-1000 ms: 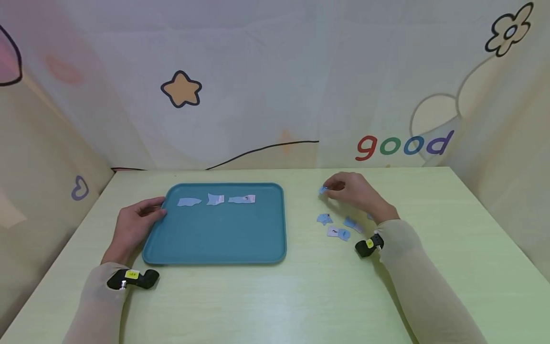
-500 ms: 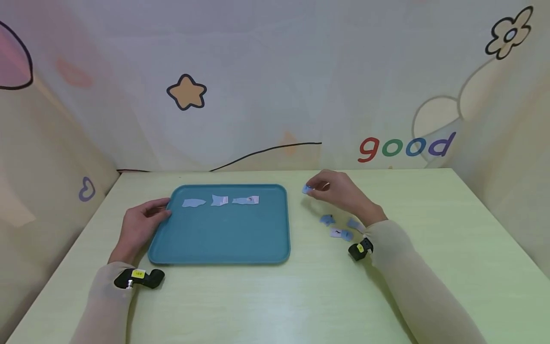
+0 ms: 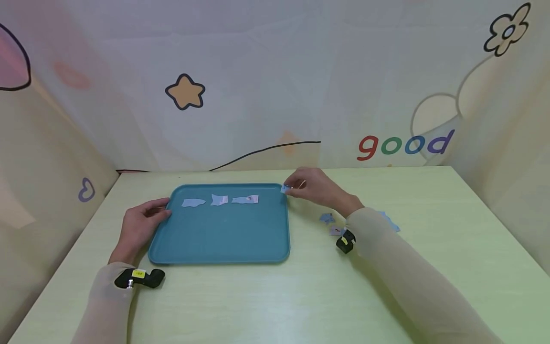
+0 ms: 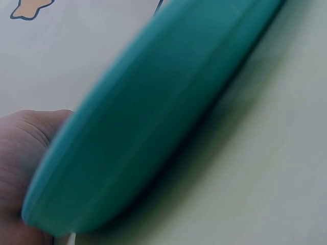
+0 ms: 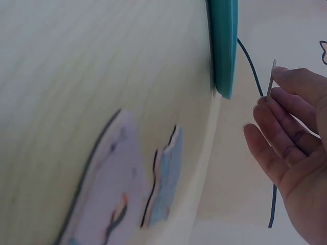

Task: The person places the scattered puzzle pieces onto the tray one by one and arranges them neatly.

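Over the far right corner of the blue-green tray [image 3: 223, 239], my right hand [image 3: 315, 186] pinches a small light-blue puzzle piece [image 3: 284, 189]. In the right wrist view this piece [image 5: 271, 79] is seen edge-on between thumb and fingers. My left hand [image 3: 139, 227] holds the tray's left edge, thumb and fingers at the rim; in the left wrist view, the tray's side hides part of this hand [image 4: 25, 163]. Along the far side of the tray lie a left piece [image 3: 193, 203], a middle piece [image 3: 219, 200] and a longer right piece [image 3: 245, 199], in a row.
Right of the tray, loose puzzle pieces lie on the pale table [image 3: 240, 306]: a blue one [image 3: 327, 218], a pale one with a dark mark [image 3: 336, 231], and another [image 3: 390, 221] partly behind the right sleeve. A printed cloth [image 3: 258, 86] rises at the table's back edge.
My right hand has carried the pinched puzzle piece leftward from above the table to the tray's far right corner. The left hand stays on the tray's edge; the view shifts slightly.
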Demonstrator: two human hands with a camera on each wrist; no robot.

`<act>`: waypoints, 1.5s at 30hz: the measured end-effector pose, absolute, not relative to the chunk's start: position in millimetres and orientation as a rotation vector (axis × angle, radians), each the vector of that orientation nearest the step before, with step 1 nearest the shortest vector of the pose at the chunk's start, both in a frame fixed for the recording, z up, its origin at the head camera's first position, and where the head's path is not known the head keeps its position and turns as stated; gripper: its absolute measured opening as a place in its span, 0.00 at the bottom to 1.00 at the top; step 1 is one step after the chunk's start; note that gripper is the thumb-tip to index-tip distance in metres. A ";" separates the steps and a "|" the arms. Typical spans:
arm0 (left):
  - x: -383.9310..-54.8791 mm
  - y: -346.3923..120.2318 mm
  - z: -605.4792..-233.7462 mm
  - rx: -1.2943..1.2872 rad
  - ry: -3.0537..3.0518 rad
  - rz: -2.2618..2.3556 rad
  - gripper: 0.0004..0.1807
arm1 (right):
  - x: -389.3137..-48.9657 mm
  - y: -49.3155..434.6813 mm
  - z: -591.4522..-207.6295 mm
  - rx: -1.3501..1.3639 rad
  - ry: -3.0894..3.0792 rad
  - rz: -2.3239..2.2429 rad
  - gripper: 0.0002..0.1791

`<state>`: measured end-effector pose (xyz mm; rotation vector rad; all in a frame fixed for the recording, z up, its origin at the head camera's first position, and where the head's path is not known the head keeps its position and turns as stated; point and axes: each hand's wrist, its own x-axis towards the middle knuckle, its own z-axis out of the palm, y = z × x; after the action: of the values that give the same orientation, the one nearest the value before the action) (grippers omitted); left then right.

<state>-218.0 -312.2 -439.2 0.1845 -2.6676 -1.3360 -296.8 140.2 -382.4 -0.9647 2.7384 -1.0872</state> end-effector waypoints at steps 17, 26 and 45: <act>-218.5 -311.7 -437.7 0.178 -2.663 -1.349 0.24 | -309.4 106.5 -390.6 -0.952 2.715 -0.999 0.14; -219.1 -311.5 -438.1 0.172 -2.657 -1.341 0.24 | -314.5 101.0 -394.1 -1.014 2.718 -0.893 0.12; -218.9 -312.5 -438.7 0.189 -2.659 -1.351 0.24 | -312.0 90.8 -393.9 -1.135 2.738 -0.699 0.11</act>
<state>-218.9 -312.5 -438.7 0.1892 -2.6594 -1.3514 -312.0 90.8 -393.9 -1.1348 2.7379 -0.6991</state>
